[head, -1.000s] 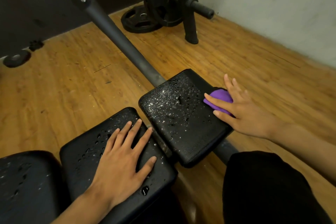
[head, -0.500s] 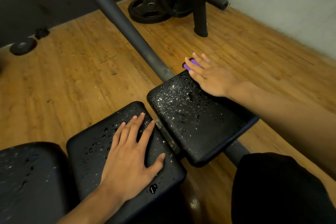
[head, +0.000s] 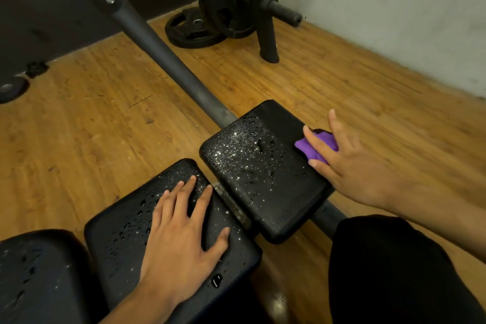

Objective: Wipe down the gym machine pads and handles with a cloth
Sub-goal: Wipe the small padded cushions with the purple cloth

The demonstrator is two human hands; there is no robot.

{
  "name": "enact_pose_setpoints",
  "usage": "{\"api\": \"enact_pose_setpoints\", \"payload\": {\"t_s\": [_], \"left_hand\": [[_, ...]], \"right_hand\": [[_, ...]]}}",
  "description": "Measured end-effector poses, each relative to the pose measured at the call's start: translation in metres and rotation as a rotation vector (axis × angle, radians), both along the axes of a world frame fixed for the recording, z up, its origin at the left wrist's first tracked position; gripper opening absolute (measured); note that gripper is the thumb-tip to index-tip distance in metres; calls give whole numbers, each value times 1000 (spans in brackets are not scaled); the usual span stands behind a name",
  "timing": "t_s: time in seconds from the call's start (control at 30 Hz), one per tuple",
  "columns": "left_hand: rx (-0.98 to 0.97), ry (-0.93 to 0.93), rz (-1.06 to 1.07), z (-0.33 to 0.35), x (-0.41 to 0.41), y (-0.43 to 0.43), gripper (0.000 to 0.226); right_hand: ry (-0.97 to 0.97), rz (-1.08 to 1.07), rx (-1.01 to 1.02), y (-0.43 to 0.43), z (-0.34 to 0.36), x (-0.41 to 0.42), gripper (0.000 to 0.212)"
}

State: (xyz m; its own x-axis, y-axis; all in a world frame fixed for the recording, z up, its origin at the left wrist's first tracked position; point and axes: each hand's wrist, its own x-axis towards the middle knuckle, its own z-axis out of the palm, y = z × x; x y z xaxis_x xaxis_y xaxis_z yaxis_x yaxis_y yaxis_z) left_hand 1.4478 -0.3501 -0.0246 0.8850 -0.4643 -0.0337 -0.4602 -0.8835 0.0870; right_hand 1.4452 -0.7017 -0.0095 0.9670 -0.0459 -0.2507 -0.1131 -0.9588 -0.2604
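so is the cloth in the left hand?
No, the purple cloth is under the right hand at the far pad's right edge, while the left hand lies flat on the nearer pad.

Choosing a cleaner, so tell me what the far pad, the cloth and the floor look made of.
Far pad: black vinyl or faux leather, probably; fine pebbled grain, and water beads on it rather than soaking in.
Cloth: soft purple fabric, maybe microfibre; it bunches in folds, matte.
Floor: wood or wood-look laminate; plank seams and grain, slight sheen.
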Motion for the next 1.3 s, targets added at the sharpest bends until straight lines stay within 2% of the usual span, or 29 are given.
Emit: {"api": "enact_pose_setpoints", "payload": {"t_s": [0.1,0.27,0.4,0.47,0.6,0.73,0.87,0.97,1.1,1.2,1.3], "left_hand": [[-10,-5,0,-1,1,0,77],[-16,-10,6,-3,1,-1,77],[-4,7,16,0,2,-3,78],[2,16,17,0,2,-3,78],[10,21,20,0,1,-4,78],[25,-1,6,-1,1,-2,75],[24,-13,15,-3,0,-4,77],[24,-8,15,-3,2,-4,78],[22,-6,17,-1,1,-5,77],[21,8,16,-1,2,-5,76],[22,12,9,1,0,-5,76]], "right_hand": [[60,-47,-77,13,-2,27,60],[-20,41,-122,31,3,88,66],[-85,35,-59,45,0,139,75],[-98,18,-34,46,-1,145,73],[-35,87,-42,33,-3,115,64],[-39,232,-162,9,-2,41,64],[-39,258,-169,-1,5,-7,80],[-23,278,-160,11,0,33,92],[-53,193,-59,32,-11,125,64],[-21,181,-2,41,-9,162,61],[-28,176,6,37,-8,156,60]]}}
